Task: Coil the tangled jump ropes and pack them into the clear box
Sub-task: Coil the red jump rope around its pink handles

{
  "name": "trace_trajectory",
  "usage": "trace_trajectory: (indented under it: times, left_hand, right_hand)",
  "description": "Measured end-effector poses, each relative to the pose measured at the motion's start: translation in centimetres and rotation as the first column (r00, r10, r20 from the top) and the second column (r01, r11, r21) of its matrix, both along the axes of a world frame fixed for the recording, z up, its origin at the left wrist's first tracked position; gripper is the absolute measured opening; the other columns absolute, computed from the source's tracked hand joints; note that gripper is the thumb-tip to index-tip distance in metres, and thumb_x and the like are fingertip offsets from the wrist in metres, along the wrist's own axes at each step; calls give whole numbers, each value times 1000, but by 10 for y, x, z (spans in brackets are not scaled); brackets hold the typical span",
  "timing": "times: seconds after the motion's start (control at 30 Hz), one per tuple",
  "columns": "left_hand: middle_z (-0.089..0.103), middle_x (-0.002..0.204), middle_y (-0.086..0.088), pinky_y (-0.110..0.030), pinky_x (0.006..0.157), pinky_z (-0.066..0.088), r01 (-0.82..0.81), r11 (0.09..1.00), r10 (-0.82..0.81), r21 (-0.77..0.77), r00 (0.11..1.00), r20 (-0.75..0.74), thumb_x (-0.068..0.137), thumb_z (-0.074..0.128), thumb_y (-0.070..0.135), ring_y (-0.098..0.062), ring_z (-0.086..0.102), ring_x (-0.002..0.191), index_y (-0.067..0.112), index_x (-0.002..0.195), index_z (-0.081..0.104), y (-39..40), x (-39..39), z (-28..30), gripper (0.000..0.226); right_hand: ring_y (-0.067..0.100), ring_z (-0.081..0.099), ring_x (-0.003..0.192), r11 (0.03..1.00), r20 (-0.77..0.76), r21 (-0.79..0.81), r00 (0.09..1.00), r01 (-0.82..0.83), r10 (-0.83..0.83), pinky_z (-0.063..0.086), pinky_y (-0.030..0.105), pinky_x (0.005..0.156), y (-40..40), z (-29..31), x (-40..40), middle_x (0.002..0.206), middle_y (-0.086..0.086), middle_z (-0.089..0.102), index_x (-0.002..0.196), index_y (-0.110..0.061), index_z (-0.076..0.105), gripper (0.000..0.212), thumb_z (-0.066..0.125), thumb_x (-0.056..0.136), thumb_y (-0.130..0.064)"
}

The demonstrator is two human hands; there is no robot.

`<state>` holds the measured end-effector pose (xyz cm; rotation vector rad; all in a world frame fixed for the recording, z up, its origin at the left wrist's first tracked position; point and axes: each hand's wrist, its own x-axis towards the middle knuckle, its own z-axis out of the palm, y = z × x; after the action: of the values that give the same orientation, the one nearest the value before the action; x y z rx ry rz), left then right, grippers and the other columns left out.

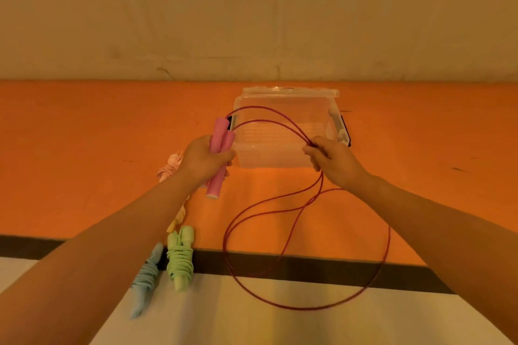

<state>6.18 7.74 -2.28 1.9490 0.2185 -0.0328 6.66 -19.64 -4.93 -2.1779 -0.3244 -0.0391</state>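
My left hand (204, 159) grips the two pink handles (220, 145) of a jump rope, held together and nearly upright. Its thin dark red cord (269, 120) arcs from the handles over to my right hand (333, 159), which pinches the doubled strands. Below that hand the cord hangs in big loose loops down past the table's front edge. Just behind both hands the clear box (286, 109) stands open on the orange table (84, 134), and I see nothing inside it.
A coiled green rope (180, 258) and a coiled blue rope (145, 280) lie by the front edge under my left arm. A yellow rope (179, 217) and a pale pink rope (168, 169) lie behind them, partly hidden. The box's lid (291, 90) lies behind the box.
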Motion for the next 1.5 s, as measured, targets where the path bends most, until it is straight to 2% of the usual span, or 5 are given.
trace_trajectory:
  times: [0.23, 0.43, 0.73, 1.13, 1.5]
  left_hand:
    - [64, 75, -12, -29, 46, 52, -85, 995, 86, -44, 996, 18, 83, 70, 11, -20, 58, 52, 11, 88, 54, -9, 15, 45, 16]
    - [70, 96, -19, -43, 71, 59, -88, 857, 84, -507, 996, -31, 82, 71, 8, -25, 68, 79, 1, 104, 61, -35, 22, 91, 24]
    - [68, 97, -9, -44, 89, 50, 47, 707, -7, -706, 998, 60, 92, 59, 9, -22, 65, 91, 16, 106, 60, -55, 19, 104, 15]
    - [64, 67, -1, -25, 57, 54, -275, 572, 318, -773, 943, -100, 89, 59, -1, -13, 62, 63, 10, 91, 57, -28, 35, 91, 11]
    - [51, 71, -6, -27, 53, 38, -272, 958, 255, -92, 953, -161, 88, 58, 1, -19, 49, 61, 9, 85, 52, 6, 36, 78, 10]
  right_hand:
    - [6, 44, 59, 999, 132, -50, 991, -17, 23, 21, 38, 88, 32, 73, 9, 61, -11, 43, 92, -6, 61, 17, 49, 99, -16]
    - [12, 56, 76, 987, 223, -153, 975, 41, -6, 39, 11, 65, 51, 109, 25, 88, -2, 67, 109, -11, 65, 25, 49, 99, -27]
    - [25, 64, 95, 985, 248, -173, 967, -12, 56, 51, 41, 73, 77, 93, 20, 110, 5, 69, 125, -20, 59, 29, 47, 100, -28]
    - [6, 46, 56, 994, -354, 47, 928, -104, 114, 40, 19, 57, 49, 43, -2, 60, -6, 51, 81, -18, 66, 28, 53, 95, -38]
    - [18, 50, 90, 989, -7, -145, 1000, 13, -14, 40, 32, 81, 28, 95, 9, 77, 2, 64, 84, -17, 60, 27, 49, 96, -37]
